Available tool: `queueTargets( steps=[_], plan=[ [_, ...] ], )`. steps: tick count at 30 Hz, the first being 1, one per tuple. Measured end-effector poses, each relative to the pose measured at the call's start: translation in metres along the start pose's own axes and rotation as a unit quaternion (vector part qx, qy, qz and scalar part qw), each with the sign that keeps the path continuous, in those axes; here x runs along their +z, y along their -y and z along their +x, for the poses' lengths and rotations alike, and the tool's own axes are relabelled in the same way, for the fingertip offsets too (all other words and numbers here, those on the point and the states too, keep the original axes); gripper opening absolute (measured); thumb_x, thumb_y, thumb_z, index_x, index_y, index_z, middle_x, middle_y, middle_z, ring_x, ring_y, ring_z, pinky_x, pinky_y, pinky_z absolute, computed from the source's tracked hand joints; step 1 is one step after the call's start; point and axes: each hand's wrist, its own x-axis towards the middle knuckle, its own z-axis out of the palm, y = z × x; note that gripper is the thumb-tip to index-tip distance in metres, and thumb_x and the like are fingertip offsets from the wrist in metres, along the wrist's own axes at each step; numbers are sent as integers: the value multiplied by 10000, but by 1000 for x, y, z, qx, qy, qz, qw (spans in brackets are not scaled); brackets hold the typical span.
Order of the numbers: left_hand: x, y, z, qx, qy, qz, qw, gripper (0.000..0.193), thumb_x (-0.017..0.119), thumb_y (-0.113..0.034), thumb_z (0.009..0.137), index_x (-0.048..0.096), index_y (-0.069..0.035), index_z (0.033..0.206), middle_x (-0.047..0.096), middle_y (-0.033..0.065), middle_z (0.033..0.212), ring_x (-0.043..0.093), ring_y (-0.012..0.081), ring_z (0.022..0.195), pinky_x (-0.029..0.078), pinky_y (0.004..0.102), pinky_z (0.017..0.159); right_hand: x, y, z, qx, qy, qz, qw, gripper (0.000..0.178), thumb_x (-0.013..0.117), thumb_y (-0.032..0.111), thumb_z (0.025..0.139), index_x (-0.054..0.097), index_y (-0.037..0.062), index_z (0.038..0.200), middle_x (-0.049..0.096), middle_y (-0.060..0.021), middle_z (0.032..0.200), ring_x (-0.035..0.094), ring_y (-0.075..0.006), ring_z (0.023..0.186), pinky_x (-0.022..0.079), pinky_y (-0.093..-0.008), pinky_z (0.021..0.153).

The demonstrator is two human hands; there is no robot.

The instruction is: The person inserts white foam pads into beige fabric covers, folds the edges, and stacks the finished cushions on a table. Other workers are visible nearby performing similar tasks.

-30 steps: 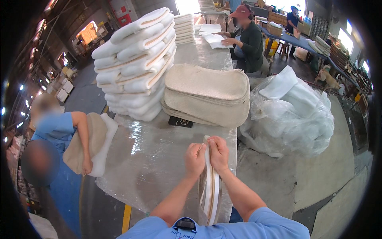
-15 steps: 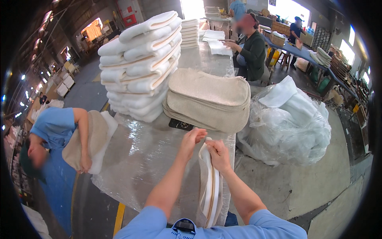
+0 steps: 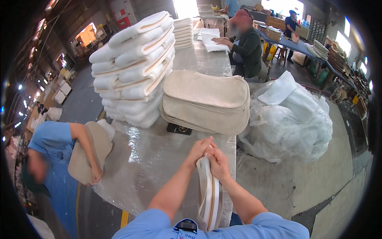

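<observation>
Padded panels (image 3: 209,195), a few white and beige ones pressed flat together, stand on edge between your forearms at the near edge of the tabletop (image 3: 159,159). Your left hand (image 3: 200,148) and right hand (image 3: 218,161) meet at their top end, fingers curled tight and pinching that end from both sides.

Beyond your hands on the tabletop, which is covered in clear plastic film, a small black device (image 3: 179,129) lies just in front of a low pile of beige panels (image 3: 207,101). Left of that pile rises a tall stack of white folded pads (image 3: 133,67). Right of the tabletop, a big clear plastic bag (image 3: 288,119) holds white padding pieces.

Left of the tabletop, a co-worker in blue (image 3: 51,159) holds a beige panel (image 3: 85,153) against its edge. At the far end, a seated person in dark green (image 3: 246,46) handles white sheets.
</observation>
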Motion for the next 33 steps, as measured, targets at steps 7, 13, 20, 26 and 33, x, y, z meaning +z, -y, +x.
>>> queueTargets(
  steps=[7, 13, 20, 26, 33],
  plan=[
    [24, 99, -90, 8, -45, 1, 999, 551, 450, -429, 1150, 592, -35, 1509, 643, 132, 1481, 608, 231, 1327, 442, 349, 1147, -59, -20, -6, 73, -46, 68, 994, 149, 623, 117, 1087, 724, 10, 1105, 727, -51, 1201, 647, -127, 1047, 508, -286, 949],
    [60, 184, -268, 0, -121, 232, 965, 608, 547, -439, 1108, 533, -14, 1543, 664, 245, 1429, 647, 314, 1312, 477, 391, 1114, -154, -2, 25, 251, -17, 75, 965, 426, 544, 430, 1116, 755, 74, 1217, 726, -25, 1253, 577, -122, 852, 482, -283, 797],
    [34, 196, -310, -433, -105, -148, 883, 812, 585, -569, 1071, 362, -40, 1644, 586, 235, 1526, 545, 397, 1425, 402, 486, 1217, -149, -3, 81, 389, 275, -214, 853, 645, 616, 638, 999, 719, 120, 1370, 715, -67, 1315, 634, -221, 1000, 532, -416, 878],
    [42, 214, -304, -293, -85, -321, 897, 819, 540, -604, 1076, 372, -29, 1634, 509, 167, 1611, 515, 347, 1457, 387, 561, 1220, -169, -7, 63, 410, 278, -254, 831, 604, 714, 489, 973, 674, 123, 1452, 717, -63, 1297, 652, -224, 1107, 522, -390, 955],
    [-41, 98, -313, -78, -324, -29, 942, 687, 560, -484, 1094, 436, 0, 1565, 590, 168, 1488, 618, 315, 1297, 486, 446, 1108, -162, 44, 16, 355, 195, -81, 911, 474, 604, 439, 1085, 710, 18, 1275, 718, -51, 1115, 626, -147, 961, 508, -290, 829]
  ],
)
